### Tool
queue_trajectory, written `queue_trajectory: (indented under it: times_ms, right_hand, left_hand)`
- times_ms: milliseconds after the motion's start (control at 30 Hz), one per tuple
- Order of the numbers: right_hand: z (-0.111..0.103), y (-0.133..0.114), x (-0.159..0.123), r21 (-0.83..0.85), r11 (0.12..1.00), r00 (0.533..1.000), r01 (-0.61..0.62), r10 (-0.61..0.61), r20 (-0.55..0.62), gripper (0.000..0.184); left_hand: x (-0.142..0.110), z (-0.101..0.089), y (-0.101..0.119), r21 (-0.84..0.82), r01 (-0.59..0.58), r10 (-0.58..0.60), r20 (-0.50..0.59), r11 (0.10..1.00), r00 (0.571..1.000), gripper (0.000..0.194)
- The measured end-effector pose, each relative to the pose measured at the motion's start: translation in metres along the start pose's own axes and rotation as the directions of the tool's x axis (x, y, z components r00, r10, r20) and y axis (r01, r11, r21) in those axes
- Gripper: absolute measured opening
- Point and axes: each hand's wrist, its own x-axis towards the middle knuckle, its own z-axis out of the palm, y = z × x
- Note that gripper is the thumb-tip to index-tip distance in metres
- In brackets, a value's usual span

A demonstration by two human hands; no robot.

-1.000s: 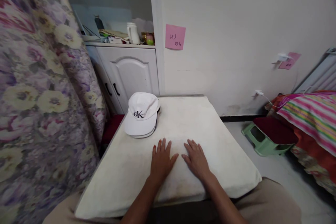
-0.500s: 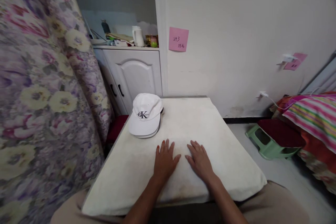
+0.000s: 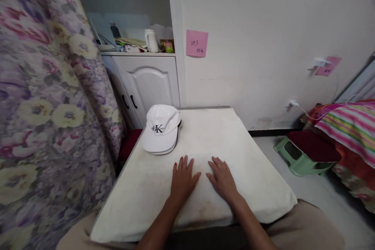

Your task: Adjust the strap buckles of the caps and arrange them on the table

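Note:
My left hand (image 3: 183, 177) and my right hand (image 3: 222, 177) lie flat, palms down and side by side, on a small table covered with a white cloth (image 3: 252, 175). The fingers of both are stretched out and hold nothing. A white cap (image 3: 161, 129) with a black logo rests at the table's far left corner, a short way beyond my left hand and apart from it. A second brim shows beneath the cap.
A flowered curtain (image 3: 43, 97) hangs close on the left. Behind the table stands a white cabinet (image 3: 146, 82) with a jug and clutter on top. A pink note (image 3: 196, 43) is stuck on the wall. A green stool (image 3: 299, 156) and striped bedding (image 3: 348, 129) are on the right.
Both hands stay flat on the cloth in the same place. Only the camera view has shifted slightly.

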Motion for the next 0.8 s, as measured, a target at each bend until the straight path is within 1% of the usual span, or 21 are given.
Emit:
queue_trajectory:
  times_ms: [267,667,800]
  right_hand:
    - [0.0001,0.0006,-0.0003,0.002,1.0,1.0,0.01,-0.01,-0.013,0.044]
    - [0.0022,0.003,-0.0004,0.02,0.999,0.998,0.029,-0.028,-0.054,0.042]
    - [0.0024,0.0035,-0.0003,0.014,1.0,0.999,0.028,-0.027,-0.044,0.042]
  left_hand:
    - [0.0002,-0.0029,0.0013,-0.001,0.008,-0.008,0.019,1.0,1.0,0.055]
    - [0.0012,-0.0041,0.0019,0.0,0.006,-0.006,0.008,1.0,1.0,0.055]
    - [0.0013,-0.0054,0.0026,-0.003,0.007,-0.007,0.01,1.0,1.0,0.054]
